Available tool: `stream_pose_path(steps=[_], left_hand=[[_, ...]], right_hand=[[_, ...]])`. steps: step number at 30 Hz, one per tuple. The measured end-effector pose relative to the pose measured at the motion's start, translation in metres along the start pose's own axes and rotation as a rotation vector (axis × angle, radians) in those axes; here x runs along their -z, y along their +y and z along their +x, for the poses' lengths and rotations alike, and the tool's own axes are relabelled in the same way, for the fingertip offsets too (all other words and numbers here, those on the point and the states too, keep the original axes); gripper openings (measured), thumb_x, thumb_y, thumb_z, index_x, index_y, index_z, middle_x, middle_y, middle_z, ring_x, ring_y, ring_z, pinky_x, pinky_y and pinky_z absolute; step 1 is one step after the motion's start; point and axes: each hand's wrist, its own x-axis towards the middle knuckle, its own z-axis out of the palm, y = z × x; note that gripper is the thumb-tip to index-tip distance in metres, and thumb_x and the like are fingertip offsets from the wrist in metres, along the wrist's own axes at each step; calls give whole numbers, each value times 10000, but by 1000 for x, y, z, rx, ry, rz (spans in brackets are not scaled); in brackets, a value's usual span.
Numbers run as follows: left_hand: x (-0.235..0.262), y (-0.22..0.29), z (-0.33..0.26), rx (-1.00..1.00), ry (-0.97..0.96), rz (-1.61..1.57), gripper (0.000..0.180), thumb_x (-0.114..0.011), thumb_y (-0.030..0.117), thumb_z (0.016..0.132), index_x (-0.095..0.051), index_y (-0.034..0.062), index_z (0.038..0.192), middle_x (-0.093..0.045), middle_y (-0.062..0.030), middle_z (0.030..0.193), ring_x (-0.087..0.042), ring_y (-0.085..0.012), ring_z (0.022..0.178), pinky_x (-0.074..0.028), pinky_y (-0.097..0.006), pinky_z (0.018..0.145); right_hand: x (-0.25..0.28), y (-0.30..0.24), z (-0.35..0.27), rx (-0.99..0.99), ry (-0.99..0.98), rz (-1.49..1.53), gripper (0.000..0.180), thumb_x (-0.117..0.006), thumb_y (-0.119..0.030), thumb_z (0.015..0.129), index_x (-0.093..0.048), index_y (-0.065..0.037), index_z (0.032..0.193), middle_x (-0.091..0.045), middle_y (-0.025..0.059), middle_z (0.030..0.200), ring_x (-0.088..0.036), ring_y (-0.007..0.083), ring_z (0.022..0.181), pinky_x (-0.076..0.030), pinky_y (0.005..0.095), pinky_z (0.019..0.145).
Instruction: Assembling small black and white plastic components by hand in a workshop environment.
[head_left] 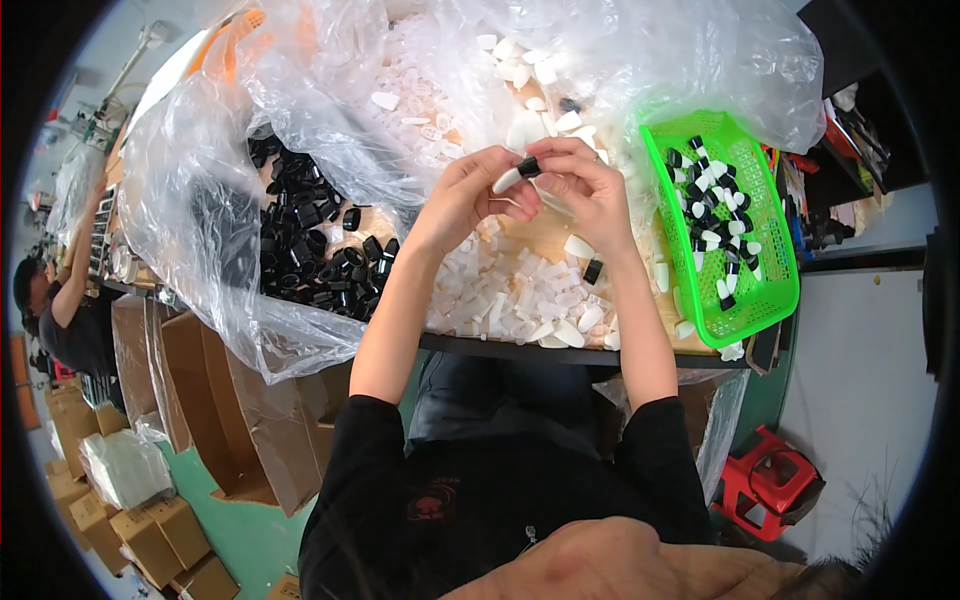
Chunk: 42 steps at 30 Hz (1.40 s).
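Observation:
Over the middle of the table, my left hand (468, 197) and my right hand (588, 190) meet around a small part with a white tapered tip and a black collar (530, 166). The fingers of my left hand are closed at its white end. My right hand pinches the black end. Left of my hands, glossy black collars (312, 215) lie heaped in an opened clear plastic bag (190, 215). Below my hands, white and translucent pieces (520, 290) are scattered near the table edge, with one loose black collar (593, 271) by my right wrist.
A green basket (790, 250) at the right holds several black-and-white parts. Clear plastic sheeting (720, 50) and more white pieces (515, 65) lie at the back. Cardboard boxes (215, 400) stand lower left, a red stool (765, 480) lower right. Another person (75, 320) works far left.

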Motion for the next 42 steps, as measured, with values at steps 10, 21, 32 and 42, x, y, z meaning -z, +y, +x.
stream_pose_path(steps=[10, 21, 32, 42], left_hand=[[-15, -9, -1, -451, 187, 455, 186, -643, -8, 888, -597, -60, 1061, -629, -104, 1089, -608, -133, 1009, -554, -278, 837], [-6, -13, 1, -342, 245, 566, 128, -632, 73, 926, -623, -50, 963, -651, -64, 893, -621, -111, 767, -520, -239, 696], [-11, -14, 1, -328, 229, 513, 215, -655, 62, 904, -628, -52, 1086, -667, -64, 873, -653, -123, 779, -541, -247, 689], [-10, -16, 0, -382, 180, 715, 208, -667, 36, 879, -650, -43, 1071, -685, -81, 914, -661, -122, 793, -552, -252, 708]], right_hand=[[-2, -4, 0, 77, -41, -177, 156, -663, 0, 857, -677, 29, 1009, -566, 117, 1218, -558, 202, 1122, -479, 319, 932], [-6, -1, 0, -162, 125, 44, 146, -693, -41, 856, -683, 17, 990, -627, 83, 1139, -618, 123, 969, -472, 261, 893], [-3, -5, 0, -143, 77, -141, 132, -664, -68, 892, -689, 35, 970, -615, 69, 1144, -597, 114, 978, -471, 247, 861], [4, -9, 0, 126, -41, -478, 63, -627, 39, 846, -647, 33, 906, -594, 74, 1060, -587, 139, 939, -493, 265, 834]])
